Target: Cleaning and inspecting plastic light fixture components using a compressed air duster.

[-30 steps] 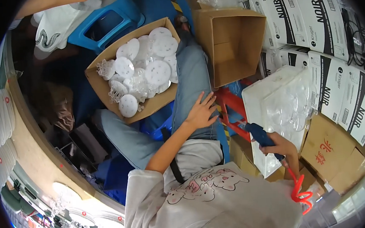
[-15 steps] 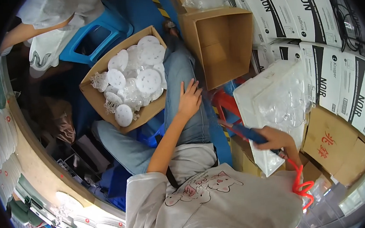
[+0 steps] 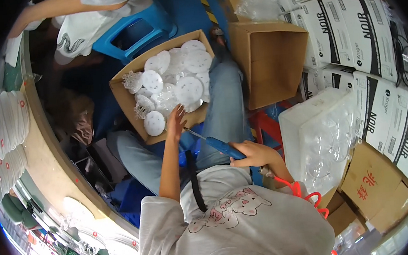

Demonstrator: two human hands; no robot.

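Head view: the left hand [image 3: 176, 121] has moved up off the knee — fingers spread open over the white discs [image 3: 187, 88] in the cardboard box [image 3: 130, 100] on the lap. The right hand [image 3: 254, 153] stays closed around the blue tool [image 3: 221, 146], now swung in toward that box.

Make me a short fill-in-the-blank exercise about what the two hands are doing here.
1. The left hand reaches into a cardboard box of round ____ discs.
2. The right hand holds a tool with a ____ handle.
3. The cardboard box rests on the person's ____.

Missing words: white; blue; lap
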